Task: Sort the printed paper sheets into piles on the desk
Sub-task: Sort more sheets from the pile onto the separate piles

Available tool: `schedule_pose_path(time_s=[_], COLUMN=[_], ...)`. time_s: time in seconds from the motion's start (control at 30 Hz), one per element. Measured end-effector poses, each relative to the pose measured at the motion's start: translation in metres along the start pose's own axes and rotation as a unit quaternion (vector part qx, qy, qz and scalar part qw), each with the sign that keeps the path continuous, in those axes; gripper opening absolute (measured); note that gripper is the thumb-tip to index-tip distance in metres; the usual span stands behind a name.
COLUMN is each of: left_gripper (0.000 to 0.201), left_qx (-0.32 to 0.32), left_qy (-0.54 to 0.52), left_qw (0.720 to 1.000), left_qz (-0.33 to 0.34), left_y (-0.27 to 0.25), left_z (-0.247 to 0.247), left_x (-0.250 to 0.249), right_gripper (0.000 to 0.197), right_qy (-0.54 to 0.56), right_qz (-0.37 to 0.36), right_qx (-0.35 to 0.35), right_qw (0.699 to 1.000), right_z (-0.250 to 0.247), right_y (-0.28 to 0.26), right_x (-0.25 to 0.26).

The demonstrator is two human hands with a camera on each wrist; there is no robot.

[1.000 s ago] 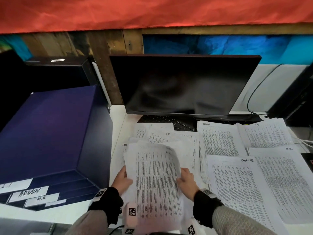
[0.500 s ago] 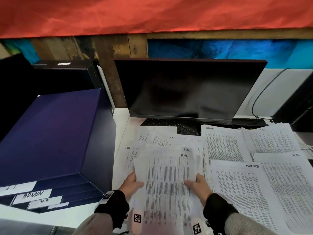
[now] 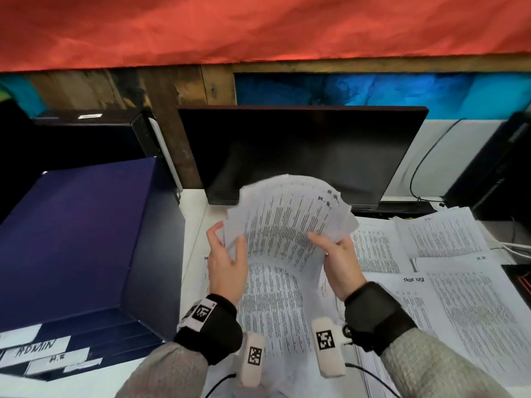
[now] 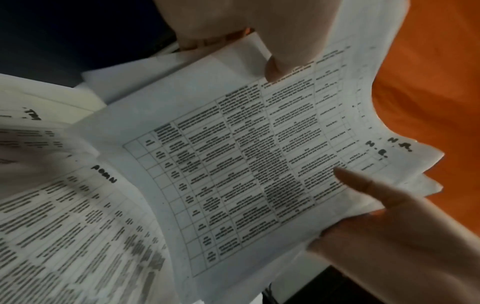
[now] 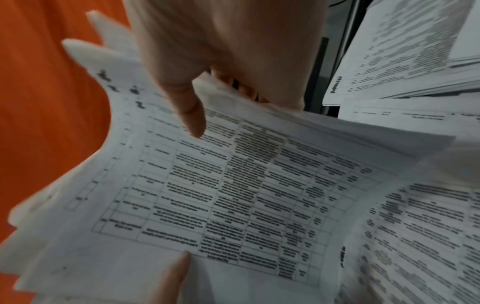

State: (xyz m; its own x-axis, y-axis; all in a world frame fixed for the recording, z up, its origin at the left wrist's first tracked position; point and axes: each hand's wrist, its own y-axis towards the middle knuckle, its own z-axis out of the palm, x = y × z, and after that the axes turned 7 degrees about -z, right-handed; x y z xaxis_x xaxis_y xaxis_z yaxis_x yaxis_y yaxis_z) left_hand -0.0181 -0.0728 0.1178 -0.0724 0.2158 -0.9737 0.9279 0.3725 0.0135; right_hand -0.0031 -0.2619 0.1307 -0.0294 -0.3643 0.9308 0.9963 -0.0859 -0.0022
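Note:
I hold a fanned bundle of printed table sheets [image 3: 287, 222] off the desk in front of the monitor, its top corners marked "H.R." [image 4: 375, 147]. My left hand [image 3: 225, 254] grips the bundle's left edge, thumb [image 4: 275, 67] on the front. On the right edge, my right hand [image 3: 330, 248] pinches it, thumb [image 5: 192, 123] on the front and fingers behind. More printed sheets [image 3: 273, 305] lie flat under the bundle. Sorted piles lie to the right: one marked ADMIN [image 3: 373, 248], one at the back [image 3: 442, 234], and two nearer ones [image 3: 431, 326].
A dark blue drawer box [image 3: 86, 239] with labels ADMIN and H.R. stands close on the left. A black monitor [image 3: 301, 153] stands behind the bundle. A cable [image 3: 425, 156] and a dark unit [image 3: 494, 168] are at the far right.
Both hands have lifted the bundle from the desk and tipped it upright in front of the monitor, and the sheets have fanned out at the top.

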Motion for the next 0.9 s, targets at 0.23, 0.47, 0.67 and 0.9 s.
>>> schedule_pose_path(time_s=[0.23, 0.47, 0.67, 0.9], left_gripper=[0.054, 0.029, 0.04, 0.02], left_qx=[0.01, 0.021, -0.01, -0.05], left_qy=[0.009, -0.122, -0.128, -0.07], left_qw=[1.0, 0.991, 0.992, 0.996], left_qz=[-0.001, -0.044, -0.02, 0.016], left_y=[0.007, 0.029, 0.033, 0.025], left_z=[-0.001, -0.009, -0.014, 0.002], left_x=[0.007, -0.003, -0.011, -0.023], right_gripper=[0.04, 0.036, 0.019, 0.017], right_qy=[-0.045, -0.049, -0.036, -0.139], right_qz=[0.01, 0.017, 0.012, -0.104], right_qx=[-0.078, -0.037, -0.047, -0.029], right_qw=[0.996, 0.998, 0.998, 0.984], right_z=[0.008, 0.018, 0.014, 0.04], right_y=[0.014, 0.022, 0.025, 0.013], right_x=[-0.009, -0.011, -0.005, -0.01])
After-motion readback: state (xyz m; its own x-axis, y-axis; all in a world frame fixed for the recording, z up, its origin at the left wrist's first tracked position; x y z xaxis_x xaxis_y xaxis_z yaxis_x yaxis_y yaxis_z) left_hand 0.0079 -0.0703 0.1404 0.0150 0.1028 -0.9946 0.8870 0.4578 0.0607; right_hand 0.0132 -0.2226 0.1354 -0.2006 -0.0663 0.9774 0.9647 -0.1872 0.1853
